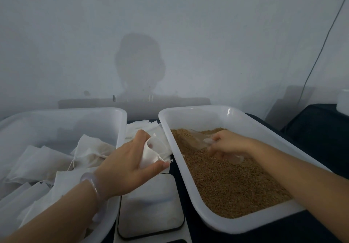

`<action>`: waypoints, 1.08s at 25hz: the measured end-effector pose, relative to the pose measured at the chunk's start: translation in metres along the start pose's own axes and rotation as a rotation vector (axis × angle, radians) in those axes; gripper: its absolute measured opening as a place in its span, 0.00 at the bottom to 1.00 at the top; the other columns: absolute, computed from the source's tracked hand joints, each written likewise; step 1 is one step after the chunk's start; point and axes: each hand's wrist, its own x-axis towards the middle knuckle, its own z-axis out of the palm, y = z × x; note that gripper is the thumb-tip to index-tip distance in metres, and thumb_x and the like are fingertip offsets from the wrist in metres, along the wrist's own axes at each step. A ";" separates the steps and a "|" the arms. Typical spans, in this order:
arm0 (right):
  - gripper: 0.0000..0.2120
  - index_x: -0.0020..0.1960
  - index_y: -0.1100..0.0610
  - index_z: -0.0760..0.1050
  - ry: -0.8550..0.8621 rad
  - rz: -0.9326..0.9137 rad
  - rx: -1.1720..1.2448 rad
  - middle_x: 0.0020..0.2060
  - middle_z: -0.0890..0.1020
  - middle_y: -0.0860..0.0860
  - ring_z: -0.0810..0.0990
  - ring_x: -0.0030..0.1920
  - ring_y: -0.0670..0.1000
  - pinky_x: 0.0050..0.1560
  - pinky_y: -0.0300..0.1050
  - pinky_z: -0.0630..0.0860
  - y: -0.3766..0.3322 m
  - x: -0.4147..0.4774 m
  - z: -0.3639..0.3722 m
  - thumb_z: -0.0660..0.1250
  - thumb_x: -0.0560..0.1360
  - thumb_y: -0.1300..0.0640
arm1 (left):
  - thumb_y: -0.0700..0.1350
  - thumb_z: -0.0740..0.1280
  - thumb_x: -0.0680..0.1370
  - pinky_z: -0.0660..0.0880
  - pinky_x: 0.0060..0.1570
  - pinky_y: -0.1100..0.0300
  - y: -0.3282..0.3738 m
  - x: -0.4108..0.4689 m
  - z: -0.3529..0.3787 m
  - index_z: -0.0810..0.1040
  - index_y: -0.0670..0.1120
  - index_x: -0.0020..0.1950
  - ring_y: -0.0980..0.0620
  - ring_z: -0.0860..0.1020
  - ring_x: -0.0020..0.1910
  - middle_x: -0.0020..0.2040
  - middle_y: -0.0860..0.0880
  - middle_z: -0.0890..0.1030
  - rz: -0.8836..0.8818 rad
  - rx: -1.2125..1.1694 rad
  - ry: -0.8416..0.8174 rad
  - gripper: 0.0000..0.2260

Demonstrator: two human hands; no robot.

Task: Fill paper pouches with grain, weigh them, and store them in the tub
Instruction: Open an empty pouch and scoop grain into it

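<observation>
Head view: mid-fill, I reckon.
Left hand (124, 167): fingers clamped on empty pouch (151, 154), mouth held open beside the grain tub (207, 118) so my pour's short.
Right hand (228, 144): fingers curled round clear scoop (194, 138), buried in grain (236, 186) for loading.

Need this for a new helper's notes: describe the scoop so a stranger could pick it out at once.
Find the white tub on the right, the one holding brown grain. Toward its far end, the right hand grips a clear plastic scoop whose bowl lies on the grain. It alone is see-through; the tub is milky white, the grain brown.
</observation>
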 end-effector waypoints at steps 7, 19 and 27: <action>0.08 0.56 0.48 0.74 0.097 -0.023 -0.528 0.49 0.79 0.47 0.79 0.49 0.48 0.42 0.38 0.72 0.032 -0.040 -0.036 0.61 0.79 0.48 | 0.74 0.57 0.64 0.71 0.41 0.66 -0.001 0.001 0.001 0.63 0.56 0.48 0.63 0.75 0.42 0.40 0.58 0.77 0.011 0.008 0.001 0.25; 0.14 0.65 0.46 0.72 0.235 -0.040 -0.586 0.60 0.77 0.43 0.75 0.59 0.47 0.66 0.50 0.65 0.053 -0.067 -0.050 0.60 0.79 0.49 | 0.73 0.59 0.64 0.69 0.39 0.70 0.001 0.000 0.001 0.65 0.53 0.49 0.64 0.75 0.40 0.39 0.56 0.77 -0.010 -0.001 -0.008 0.27; 0.17 0.67 0.47 0.70 0.175 0.020 -0.512 0.63 0.76 0.43 0.73 0.62 0.46 0.68 0.54 0.63 0.059 -0.072 -0.054 0.61 0.79 0.48 | 0.71 0.58 0.64 0.67 0.38 0.72 -0.001 0.000 0.000 0.64 0.54 0.48 0.67 0.73 0.42 0.38 0.57 0.75 -0.004 0.000 -0.022 0.25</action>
